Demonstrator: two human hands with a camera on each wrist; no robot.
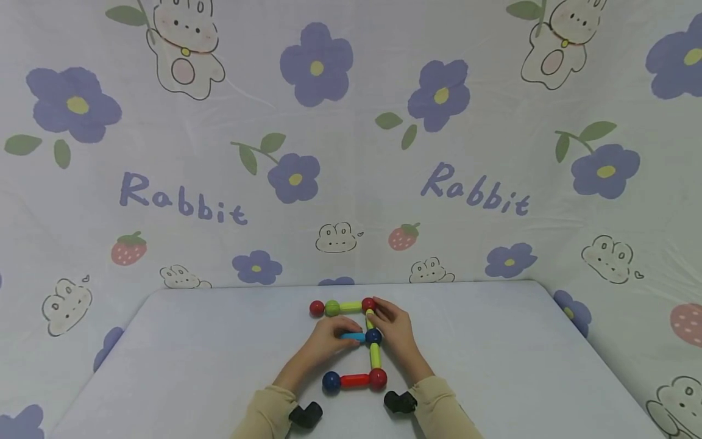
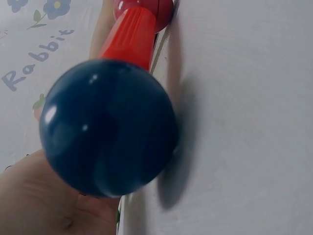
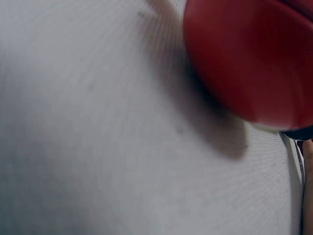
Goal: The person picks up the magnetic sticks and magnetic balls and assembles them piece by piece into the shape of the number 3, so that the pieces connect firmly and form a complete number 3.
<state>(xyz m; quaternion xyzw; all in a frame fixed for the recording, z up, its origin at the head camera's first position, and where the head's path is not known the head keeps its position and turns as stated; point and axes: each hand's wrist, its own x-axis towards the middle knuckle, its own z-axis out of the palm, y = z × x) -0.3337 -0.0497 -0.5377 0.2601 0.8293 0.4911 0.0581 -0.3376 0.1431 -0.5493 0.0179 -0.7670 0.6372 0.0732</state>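
Observation:
A shape of toy balls and rods lies on the white table. My left hand (image 1: 325, 339) pinches the blue rod (image 1: 353, 336) by its outer end; the other end meets a dark blue ball (image 1: 373, 336). From the right side, my right hand (image 1: 397, 327) grips the upper yellow-green rod (image 1: 370, 319), fingertips at the red corner ball (image 1: 368, 303). A lower yellow-green rod (image 1: 375, 356) runs down to another red ball (image 1: 378, 379). From there a red rod (image 1: 355, 381) reaches a second dark blue ball (image 1: 331, 382), large in the left wrist view.
Leftward from the top corner run a yellow-green rod (image 1: 351, 307), a green ball (image 1: 332, 308) and a red ball (image 1: 317, 308). The white table (image 1: 181, 360) ends at a patterned cloth (image 1: 356, 122) behind. Black wrist devices (image 1: 306, 416) sit by both sleeves.

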